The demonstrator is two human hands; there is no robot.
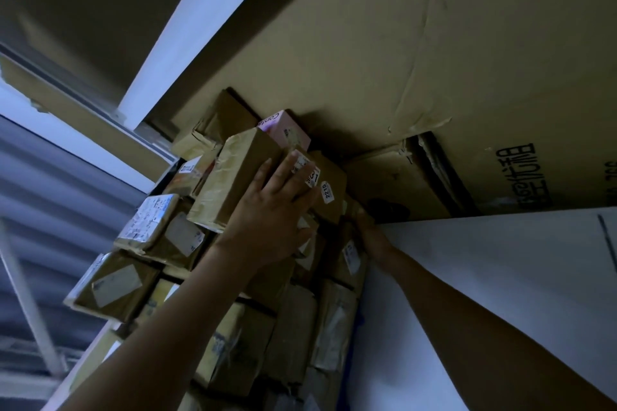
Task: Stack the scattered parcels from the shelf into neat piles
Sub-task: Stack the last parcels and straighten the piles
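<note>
Several brown taped parcels stand in stacks on the shelf, seen from below. My left hand (270, 210) lies flat with spread fingers against the top brown parcel (230, 177) and the labelled parcel (330, 187) marked 2215 beside it. My right hand (369, 232) reaches to the right side of the stack, between the parcels and a white panel; its fingers are dark and mostly hidden. A pink box (283, 127) sits behind the top parcel. Lower parcels (113, 284) with white labels stick out at the left.
A large creased cardboard box (400, 43) fills the space above and right of the stack. A torn carton (400, 177) sits behind my right hand. A white panel (500, 270) bounds the right side. White shelf posts (200, 20) run at the left.
</note>
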